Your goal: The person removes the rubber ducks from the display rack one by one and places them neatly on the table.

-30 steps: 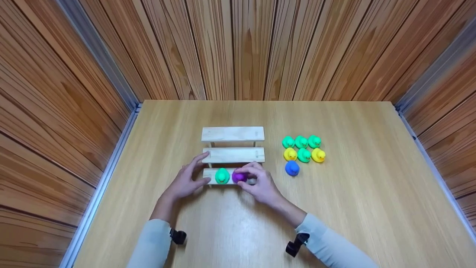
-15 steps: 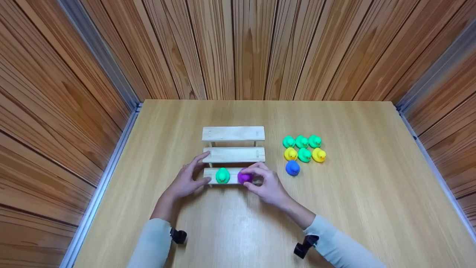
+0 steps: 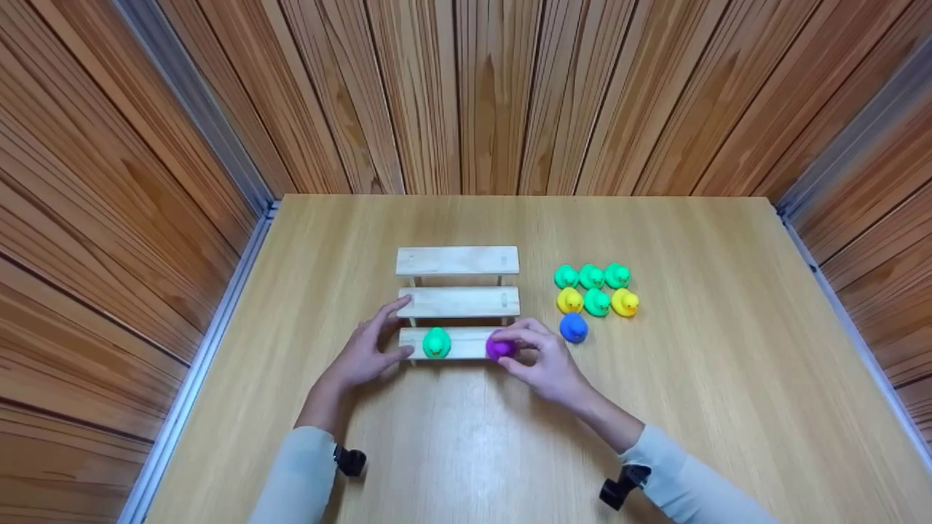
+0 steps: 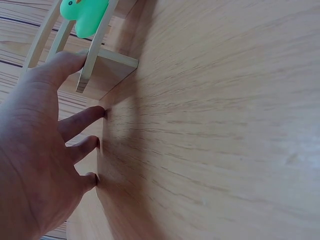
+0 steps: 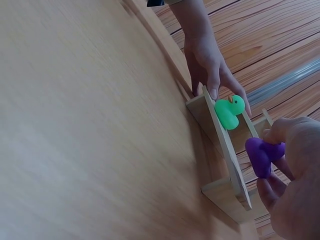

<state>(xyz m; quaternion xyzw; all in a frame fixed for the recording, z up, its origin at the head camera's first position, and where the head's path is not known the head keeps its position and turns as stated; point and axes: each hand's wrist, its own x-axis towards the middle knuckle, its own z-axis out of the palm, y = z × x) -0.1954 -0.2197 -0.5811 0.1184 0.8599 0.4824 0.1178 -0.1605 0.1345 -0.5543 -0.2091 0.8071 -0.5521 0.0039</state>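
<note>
A three-step wooden stand (image 3: 459,302) stands on the table, its lowest step toward me. On that step sits a green rubber duck (image 3: 437,343), left of centre. My right hand (image 3: 547,367) pinches a purple rubber duck (image 3: 499,348) between thumb and fingers at the step's right end. In the right wrist view the purple duck (image 5: 261,156) appears tilted, close by the step. At the stand's left end my left hand (image 3: 366,354) spreads its fingers, thumb against the lowest step and index fingertip at the middle one. In the left wrist view its thumb (image 4: 72,62) touches the step's edge.
Right of the stand, rubber ducks sit in rows on the table (image 3: 713,364): several green ones (image 3: 591,276), two yellow ones (image 3: 625,302) and a blue one (image 3: 574,328). Wood-panelled walls (image 3: 495,102) rise at the back and both sides.
My right hand has moved to the right along the lowest step with the purple duck, away from the green duck. My left hand has stayed in place.
</note>
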